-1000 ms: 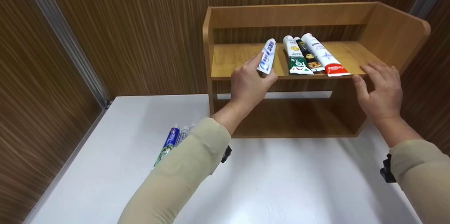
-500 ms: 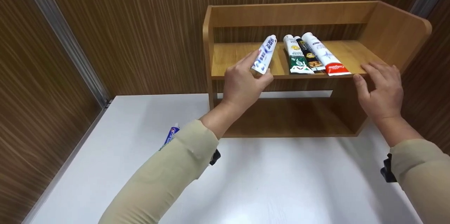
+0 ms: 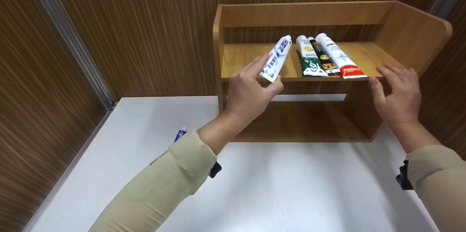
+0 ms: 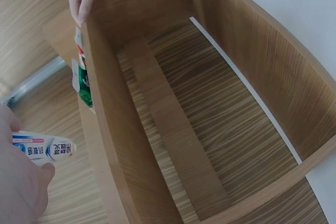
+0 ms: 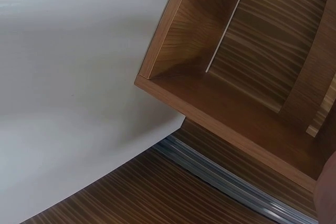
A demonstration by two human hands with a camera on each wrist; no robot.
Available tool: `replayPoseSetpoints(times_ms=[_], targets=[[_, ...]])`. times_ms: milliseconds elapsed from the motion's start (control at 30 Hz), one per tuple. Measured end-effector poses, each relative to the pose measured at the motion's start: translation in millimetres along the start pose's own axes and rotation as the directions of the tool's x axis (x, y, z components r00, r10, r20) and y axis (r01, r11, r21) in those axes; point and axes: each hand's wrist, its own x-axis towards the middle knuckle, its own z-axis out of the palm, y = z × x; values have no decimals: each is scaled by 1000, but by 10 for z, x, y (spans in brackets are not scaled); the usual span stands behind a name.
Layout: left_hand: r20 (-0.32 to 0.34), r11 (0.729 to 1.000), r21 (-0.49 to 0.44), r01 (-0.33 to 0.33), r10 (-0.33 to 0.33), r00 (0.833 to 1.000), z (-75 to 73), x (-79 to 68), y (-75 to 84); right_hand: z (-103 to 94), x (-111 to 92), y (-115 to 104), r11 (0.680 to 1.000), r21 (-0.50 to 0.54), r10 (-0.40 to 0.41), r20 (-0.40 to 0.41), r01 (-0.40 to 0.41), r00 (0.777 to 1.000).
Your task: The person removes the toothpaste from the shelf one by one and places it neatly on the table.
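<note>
My left hand (image 3: pixel 249 88) pinches a white and blue toothpaste tube (image 3: pixel 277 58) between thumb and fingers. The tube is tilted, its cap end pointing up and away, in front of the left part of the upper shelf (image 3: pixel 235 59). In the left wrist view the same tube (image 4: pixel 44 148) shows its printed side. To its right on the shelf lie a white and green toothpaste tube (image 3: pixel 311 57), a black tube (image 3: pixel 324 57) and a white and red Colgate tube (image 3: pixel 342 57). My right hand (image 3: pixel 398 93) rests on the shelf's front edge at the right, holding nothing.
The wooden shelf unit has a lower compartment (image 3: pixel 298 121) and a tall right side panel (image 3: pixel 418 39). It stands on a white table (image 3: pixel 276 188). A blue toothpaste tube (image 3: pixel 179 135) lies on the table, mostly hidden behind my left forearm. Wood-grain walls (image 3: pixel 164 35) enclose the back and sides.
My left hand has shifted slightly left with the tube, which now leans more to the right and shows more of its printed face. The left forearm covers more of the tubes on the table.
</note>
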Motion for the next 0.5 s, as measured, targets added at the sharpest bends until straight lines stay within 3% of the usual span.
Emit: replayPoseSetpoints(times_ms=[233,500], targets=[[-2,1000,-2,-5,5,1000,-160,-90,17,15,9,15,1000,9,-18,-26,19,1000],[-29,996,-70,-58,56,998,-339,-210,-23,16,9,20,999,10,-32,-33,32,999]])
